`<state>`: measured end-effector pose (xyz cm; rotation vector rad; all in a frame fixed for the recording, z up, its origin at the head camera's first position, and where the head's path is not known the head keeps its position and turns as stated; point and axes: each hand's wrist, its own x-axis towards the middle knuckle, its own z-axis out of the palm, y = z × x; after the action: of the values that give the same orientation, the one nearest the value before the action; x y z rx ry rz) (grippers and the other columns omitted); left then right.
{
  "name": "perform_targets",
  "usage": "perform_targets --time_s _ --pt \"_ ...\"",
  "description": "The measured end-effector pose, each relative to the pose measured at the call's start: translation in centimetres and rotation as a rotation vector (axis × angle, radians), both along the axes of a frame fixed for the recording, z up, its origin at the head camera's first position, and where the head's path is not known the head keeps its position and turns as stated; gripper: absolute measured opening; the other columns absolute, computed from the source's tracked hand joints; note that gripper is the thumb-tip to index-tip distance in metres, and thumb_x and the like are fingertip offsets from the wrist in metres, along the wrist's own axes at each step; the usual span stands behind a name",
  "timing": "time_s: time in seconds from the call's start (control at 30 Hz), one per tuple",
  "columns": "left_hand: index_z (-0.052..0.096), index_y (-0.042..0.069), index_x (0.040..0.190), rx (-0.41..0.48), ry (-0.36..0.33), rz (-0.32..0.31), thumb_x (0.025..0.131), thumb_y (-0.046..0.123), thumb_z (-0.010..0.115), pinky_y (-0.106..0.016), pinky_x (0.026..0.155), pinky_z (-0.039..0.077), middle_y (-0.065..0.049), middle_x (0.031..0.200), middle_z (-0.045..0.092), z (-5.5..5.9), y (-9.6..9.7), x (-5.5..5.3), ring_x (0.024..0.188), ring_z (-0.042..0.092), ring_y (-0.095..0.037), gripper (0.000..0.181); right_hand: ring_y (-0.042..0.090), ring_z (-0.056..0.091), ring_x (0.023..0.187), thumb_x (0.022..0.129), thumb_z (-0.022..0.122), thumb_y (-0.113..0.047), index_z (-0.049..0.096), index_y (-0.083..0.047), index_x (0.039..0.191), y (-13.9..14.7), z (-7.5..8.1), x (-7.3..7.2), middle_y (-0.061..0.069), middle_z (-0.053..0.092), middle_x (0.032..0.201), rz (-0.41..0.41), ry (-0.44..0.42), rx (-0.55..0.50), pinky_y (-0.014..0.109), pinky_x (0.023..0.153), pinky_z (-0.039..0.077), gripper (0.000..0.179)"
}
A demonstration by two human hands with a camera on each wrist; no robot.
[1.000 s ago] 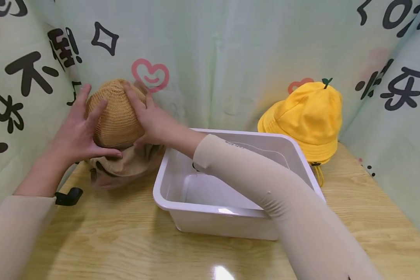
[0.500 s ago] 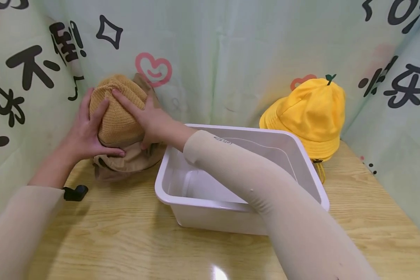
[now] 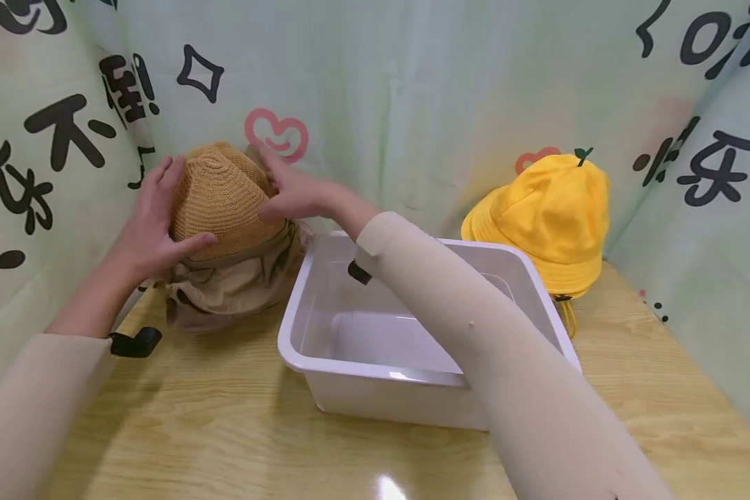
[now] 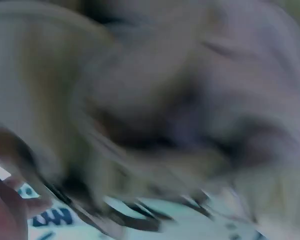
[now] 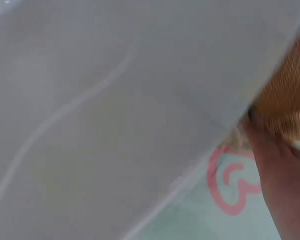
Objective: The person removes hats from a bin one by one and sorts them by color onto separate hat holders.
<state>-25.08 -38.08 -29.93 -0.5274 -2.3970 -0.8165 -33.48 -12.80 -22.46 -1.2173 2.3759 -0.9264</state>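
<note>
A tan knitted hat (image 3: 221, 201) sits on top of a beige cloth hat (image 3: 228, 288), crown up, at the left of the table. Along the knitted hat's left side lies my left hand (image 3: 150, 232), fingers straight and thumb toward the front. My right hand (image 3: 303, 191) is at the hat's right side, thumb against the knit, fingertips partly hidden behind it. The right wrist view shows the knitted hat (image 5: 292, 85) at its right edge beside the right hand (image 5: 282, 175). Blurred beige fabric (image 4: 155, 95) fills most of the left wrist view.
A white plastic bin (image 3: 381, 373) stands mid-table, right of the stacked hats, with my right forearm across it. Behind its right corner is a yellow bucket hat (image 3: 550, 219) with a green sprout. A printed curtain (image 3: 425, 125) encloses the wood table (image 3: 225, 430).
My right hand has shifted from the knitted hat's front and top to its right side and back. The left hand's fingers have straightened along the side. The knitted hat now sits more upright.
</note>
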Motion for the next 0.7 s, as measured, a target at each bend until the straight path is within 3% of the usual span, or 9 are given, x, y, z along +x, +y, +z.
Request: perform_targets --time_s 0.1,0.2,0.27,0.33,0.43,0.53,0.57,0.6,0.7 --pt "0.013 0.036 0.160 0.034 -0.027 0.032 0.077 0.041 0.080 -0.064 0.117 0.018 -0.013 0.163 0.018 0.9 0.8 -0.6 0.147 0.022 -0.036 0.107 0.005 0.039 0.127 0.087 0.057 -0.002 -0.014 -0.023 0.159 -0.3 0.3 -0.4 -0.006 -0.003 0.168 -0.010 -0.011 0.183 0.015 0.094 0.037 0.104" --pt "0.011 0.043 0.159 0.070 -0.094 0.073 0.077 0.038 0.081 -0.064 0.114 0.022 -0.014 0.161 0.024 0.8 1.1 -0.9 0.143 0.028 -0.037 0.108 0.011 0.044 0.096 0.088 0.049 0.005 -0.016 -0.023 0.158 -0.9 0.0 -0.8 -0.007 -0.013 0.167 -0.011 0.022 0.316 0.019 0.078 0.041 0.100" --pt "0.011 0.043 0.159 0.085 -0.116 0.080 0.077 0.034 0.083 -0.065 0.114 0.022 -0.015 0.160 0.024 0.6 1.1 -1.2 0.143 0.028 -0.038 0.110 0.015 0.043 0.089 0.089 0.043 0.007 -0.017 -0.024 0.158 -1.2 0.0 -1.0 -0.005 -0.010 0.167 -0.010 0.043 0.380 0.022 0.076 0.040 0.096" --pt "0.012 0.044 0.158 0.115 -0.120 0.078 0.075 0.030 0.085 -0.064 0.114 0.022 -0.014 0.161 0.025 0.4 0.9 -1.2 0.143 0.028 -0.037 0.111 0.012 0.043 0.106 0.094 0.037 0.005 -0.013 -0.021 0.159 -1.5 0.0 -1.2 0.000 -0.005 0.168 -0.003 0.081 0.425 0.019 0.084 0.037 0.086" --pt "0.015 0.043 0.158 0.138 -0.113 0.064 0.073 0.025 0.086 -0.063 0.115 0.021 -0.013 0.160 0.026 0.3 0.5 -1.1 0.143 0.028 -0.036 0.113 0.011 0.047 0.109 0.102 0.032 -0.004 0.007 -0.015 0.162 -1.8 0.0 -1.6 0.005 0.024 0.165 -0.038 0.192 0.426 0.020 0.088 0.038 0.065" --pt "0.016 0.043 0.158 0.132 -0.105 0.057 0.072 0.023 0.087 -0.063 0.114 0.023 -0.017 0.157 0.030 0.3 0.3 -1.1 0.140 0.032 -0.038 0.113 0.014 0.056 0.097 0.107 0.038 -0.021 0.028 -0.017 0.158 -2.0 0.1 -1.7 0.008 0.055 0.142 -0.112 0.342 0.365 0.025 0.085 0.045 0.052" --pt "0.017 0.042 0.158 0.126 -0.103 0.055 0.071 0.023 0.088 -0.063 0.114 0.023 -0.018 0.155 0.031 0.4 0.4 -1.1 0.139 0.032 -0.039 0.114 0.016 0.058 0.091 0.107 0.041 -0.025 0.033 -0.019 0.156 -2.1 0.1 -1.7 0.007 0.062 0.130 -0.144 0.388 0.338 0.026 0.083 0.046 0.050" --pt "0.017 0.042 0.158 0.124 -0.101 0.051 0.071 0.022 0.088 -0.063 0.113 0.024 -0.018 0.155 0.032 0.4 0.4 -1.1 0.138 0.033 -0.039 0.113 0.015 0.060 0.099 0.107 0.044 -0.031 0.038 -0.021 0.153 -2.3 0.2 -1.6 0.005 0.064 0.126 -0.172 0.434 0.322 0.026 0.087 0.047 0.048" --pt "0.020 0.041 0.157 0.119 -0.095 0.046 0.071 0.022 0.088 -0.063 0.112 0.026 -0.018 0.153 0.034 0.5 0.7 -1.3 0.137 0.035 -0.039 0.112 0.015 0.062 0.100 0.106 0.047 -0.033 0.048 -0.028 0.147 -3.0 0.2 -1.2 0.001 0.067 0.120 -0.257 0.517 0.289 0.028 0.087 0.050 0.042"
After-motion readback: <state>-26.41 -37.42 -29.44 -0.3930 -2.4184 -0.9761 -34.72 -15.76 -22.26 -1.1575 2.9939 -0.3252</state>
